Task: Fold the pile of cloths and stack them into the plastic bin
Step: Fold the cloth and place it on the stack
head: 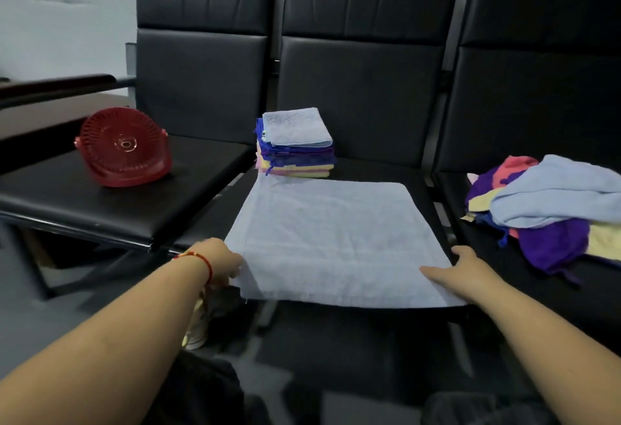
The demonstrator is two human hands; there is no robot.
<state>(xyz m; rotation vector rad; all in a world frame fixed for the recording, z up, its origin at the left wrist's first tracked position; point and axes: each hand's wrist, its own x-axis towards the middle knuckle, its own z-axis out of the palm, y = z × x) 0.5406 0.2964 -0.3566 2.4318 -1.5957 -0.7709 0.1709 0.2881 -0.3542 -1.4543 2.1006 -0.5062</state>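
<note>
A light blue cloth (332, 239) lies spread flat on the middle black seat, its near edge hanging slightly over the front. My left hand (221, 261) pinches its near left corner, with the fingertips hidden by the cloth. My right hand (460, 273) rests on the near right corner with the fingers lying straight across the cloth. Behind the cloth stands a stack of folded cloths (295, 148), light blue on top. The unfolded pile of cloths (544, 209) sits on the right seat. The red plastic bin (122, 148) lies tipped on its side on the left seat.
Three black padded chairs (366, 64) stand in a row against a pale wall. A dark wooden ledge (57, 88) runs at the far left. There is a narrow gap between the left and middle seats. The floor below is dark.
</note>
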